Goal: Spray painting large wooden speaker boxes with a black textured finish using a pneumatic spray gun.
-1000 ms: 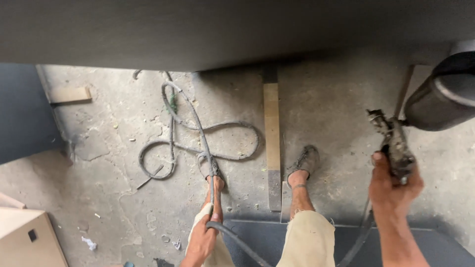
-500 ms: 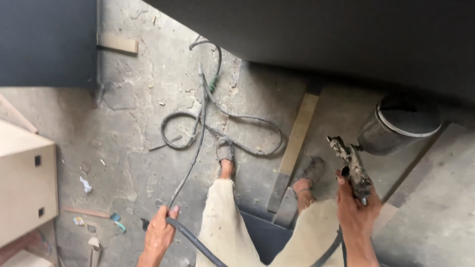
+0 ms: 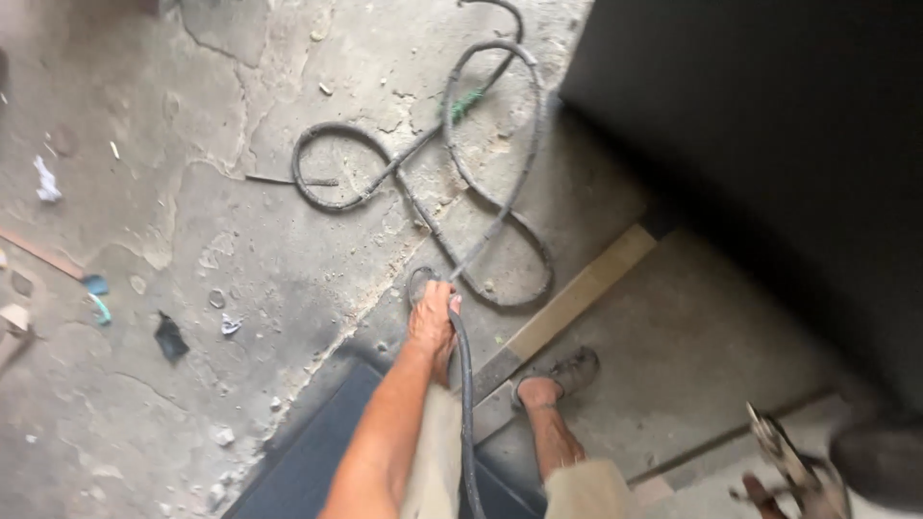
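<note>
My left hand (image 3: 432,318) reaches down and forward and is closed around a dark rubber hose (image 3: 468,404) that runs back past my leg. Ahead of the hand the same hose lies in loose loops (image 3: 423,183) on the cracked concrete floor. At the bottom right corner only a few fingers of my right hand (image 3: 760,496) show, gripping a paint-crusted spray gun (image 3: 790,463) with a dark round cup (image 3: 880,463) beside it.
A large dark grey panel (image 3: 769,144) fills the upper right. A pale wooden plank (image 3: 577,296) lies diagonally on the floor, my sandalled foot (image 3: 569,375) next to it. Another dark flat panel (image 3: 322,452) lies at the bottom. Scraps and litter (image 3: 96,298) dot the left floor.
The view has swung left and down. My left hand has slid forward along the hose toward the coils. My right hand and the spray gun have dropped to the bottom right corner.
</note>
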